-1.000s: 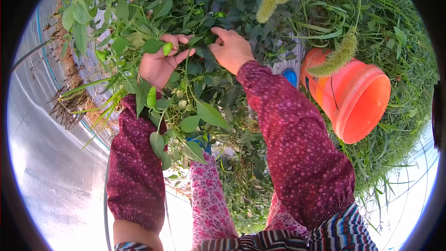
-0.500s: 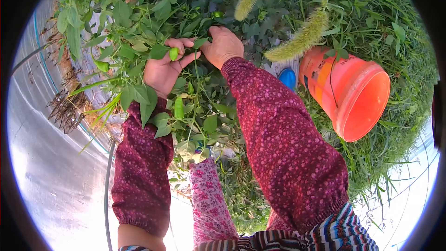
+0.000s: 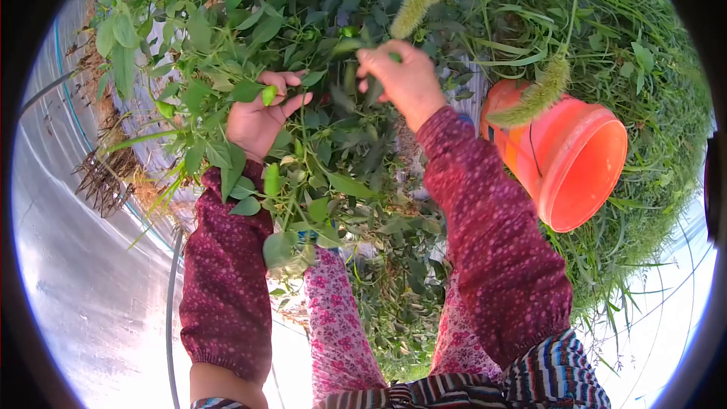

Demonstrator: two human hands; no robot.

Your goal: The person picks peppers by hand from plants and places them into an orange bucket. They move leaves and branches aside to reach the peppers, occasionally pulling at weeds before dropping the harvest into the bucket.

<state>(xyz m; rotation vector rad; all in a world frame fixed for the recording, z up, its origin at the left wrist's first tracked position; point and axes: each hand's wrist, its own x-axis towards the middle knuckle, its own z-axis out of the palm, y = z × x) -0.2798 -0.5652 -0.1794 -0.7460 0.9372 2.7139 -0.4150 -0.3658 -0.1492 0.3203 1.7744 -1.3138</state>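
My left hand (image 3: 254, 123) is among the leaves of a pepper plant (image 3: 219, 68), palm turned up, thumb and index finger apart. A small green pepper (image 3: 269, 95) lies against its fingers. Below it, beside my sleeve, hangs a longer green pepper (image 3: 272, 179). To the right, my right hand (image 3: 407, 79) is raised over darker foliage, its fingers curled and slightly blurred. A bit of green shows at those fingers; I cannot tell what it is.
An orange bucket (image 3: 522, 163) lies tilted on the grass at the right, its mouth facing me. Bristly seed heads (image 3: 530, 98) hang over it. Plastic sheeting (image 3: 68, 257) covers the left side. Another green pepper (image 3: 164, 109) hangs at the left.
My right hand has pulled away from the left one, moving right and clear of the stem they shared. My left hand stays by the small pepper. The whole view has shifted slightly.
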